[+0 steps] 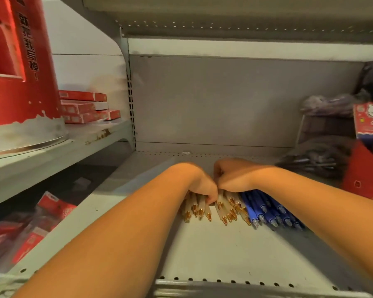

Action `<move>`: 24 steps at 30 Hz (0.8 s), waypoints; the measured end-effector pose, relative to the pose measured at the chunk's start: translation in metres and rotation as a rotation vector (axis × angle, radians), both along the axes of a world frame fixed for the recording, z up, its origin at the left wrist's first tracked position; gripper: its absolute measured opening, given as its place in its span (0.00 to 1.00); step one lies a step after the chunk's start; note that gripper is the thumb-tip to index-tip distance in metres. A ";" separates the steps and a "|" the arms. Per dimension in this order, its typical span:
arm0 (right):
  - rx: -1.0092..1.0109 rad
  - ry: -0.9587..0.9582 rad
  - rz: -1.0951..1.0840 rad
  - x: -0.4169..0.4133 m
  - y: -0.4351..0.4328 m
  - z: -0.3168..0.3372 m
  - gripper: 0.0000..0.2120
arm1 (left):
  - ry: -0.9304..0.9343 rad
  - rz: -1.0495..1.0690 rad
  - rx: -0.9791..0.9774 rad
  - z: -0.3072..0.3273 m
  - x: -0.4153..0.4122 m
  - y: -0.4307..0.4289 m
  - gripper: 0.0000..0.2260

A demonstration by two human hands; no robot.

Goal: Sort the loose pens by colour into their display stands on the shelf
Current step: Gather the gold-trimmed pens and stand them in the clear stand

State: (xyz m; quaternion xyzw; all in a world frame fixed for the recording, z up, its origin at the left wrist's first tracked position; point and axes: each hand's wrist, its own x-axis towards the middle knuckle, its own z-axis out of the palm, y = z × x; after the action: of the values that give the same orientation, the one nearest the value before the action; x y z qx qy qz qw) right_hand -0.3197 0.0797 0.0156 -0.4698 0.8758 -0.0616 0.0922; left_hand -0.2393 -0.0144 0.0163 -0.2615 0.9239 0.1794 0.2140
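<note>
Head | grey perforated shelf (pixel 202 254) | pens (pixel 224 208) on it | red boxes (pixel 82 107) left

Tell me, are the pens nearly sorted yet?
Partly. The blue pens already lie together beside the pale pens. The left hand grips pale pens; the right hand curls over them, its grip hidden. No pen shows in a stand yet, so that remains.
</note>
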 end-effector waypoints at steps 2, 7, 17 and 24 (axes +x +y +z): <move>-0.091 -0.029 -0.023 -0.001 0.003 -0.001 0.06 | 0.021 -0.008 -0.015 0.002 0.001 0.004 0.12; -0.301 -0.163 -0.045 -0.010 0.014 -0.006 0.04 | -0.034 0.035 -0.054 0.000 -0.002 0.007 0.13; -0.484 -0.386 -0.037 -0.025 0.028 0.005 0.06 | 0.111 0.238 -0.335 -0.013 -0.002 -0.009 0.14; -0.712 -0.649 -0.135 -0.021 0.036 0.015 0.10 | 0.432 0.367 -0.021 -0.008 0.004 -0.028 0.05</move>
State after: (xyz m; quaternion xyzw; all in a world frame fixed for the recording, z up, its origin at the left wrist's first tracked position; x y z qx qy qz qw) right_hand -0.3407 0.1158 0.0303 -0.3706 0.7548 -0.5068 0.1899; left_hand -0.2352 -0.0420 0.0087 -0.3822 0.8872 0.2571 -0.0267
